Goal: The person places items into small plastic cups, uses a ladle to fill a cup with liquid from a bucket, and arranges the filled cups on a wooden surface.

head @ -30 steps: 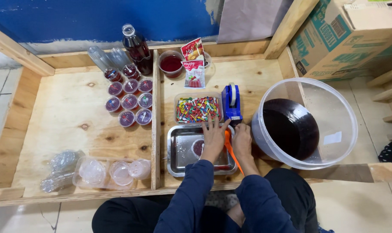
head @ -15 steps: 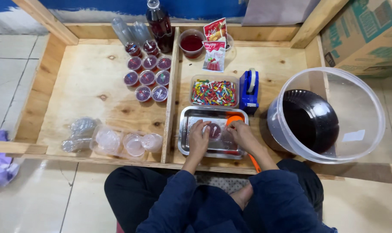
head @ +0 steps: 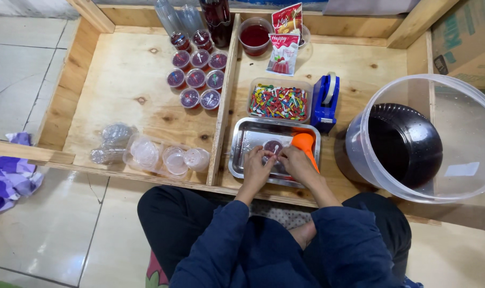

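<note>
Both hands rest over a steel tray (head: 247,140) near the front of a wooden work tray. My left hand (head: 257,168) and my right hand (head: 297,162) hold a small round cup of dark red jelly (head: 273,146) between their fingertips; a small white spoon shows on its top. An orange scoop (head: 305,143) lies in the steel tray just right of my right hand. Behind the tray stands a clear box of coloured bits (head: 278,101).
Several filled red jelly cups (head: 195,78) are grouped in the left compartment, with empty clear cups and lids (head: 167,159) nearer me. A blue tape dispenser (head: 325,102), a big clear bucket of dark liquid (head: 408,144), a red bottle (head: 219,18), packets (head: 283,53) and a cardboard box (head: 466,37) surround them.
The view has shifted so the tray sits higher in frame. My hands moved from the steel tray's front edge onto the small cup in the tray.
</note>
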